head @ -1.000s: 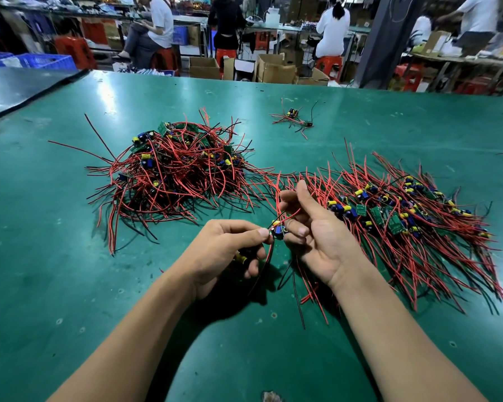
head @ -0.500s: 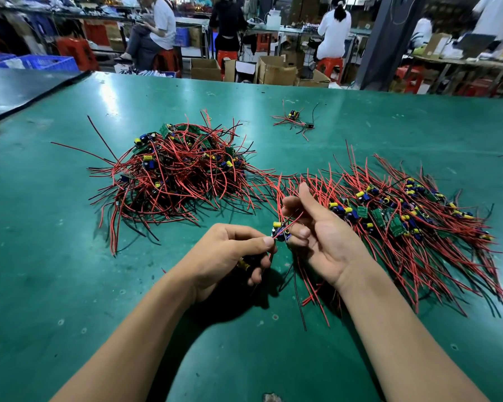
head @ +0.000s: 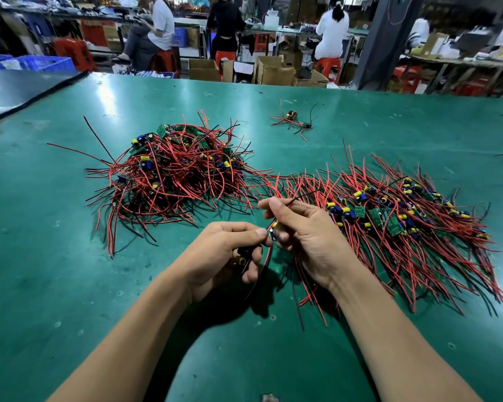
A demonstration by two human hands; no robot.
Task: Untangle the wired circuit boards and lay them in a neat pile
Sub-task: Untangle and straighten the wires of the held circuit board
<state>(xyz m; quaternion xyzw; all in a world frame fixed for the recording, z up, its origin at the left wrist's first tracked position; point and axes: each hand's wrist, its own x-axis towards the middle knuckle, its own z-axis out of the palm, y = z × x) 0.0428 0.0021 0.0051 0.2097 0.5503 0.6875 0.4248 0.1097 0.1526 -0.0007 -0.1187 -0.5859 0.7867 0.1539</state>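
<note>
From my remote view, my left hand (head: 227,250) and right hand (head: 302,230) meet just above the green table (head: 70,285). Both have their fingers curled, pinching one small wired circuit board (head: 272,229) whose red and black leads hang down. A tangled heap (head: 174,172) lies beyond the left hand, and the combed-out pile (head: 404,221) spreads just beside the right hand.

No text, label or number can be read anywhere in view

Head camera faces forward-down, seemingly close above the table (head: 55,256).
</note>
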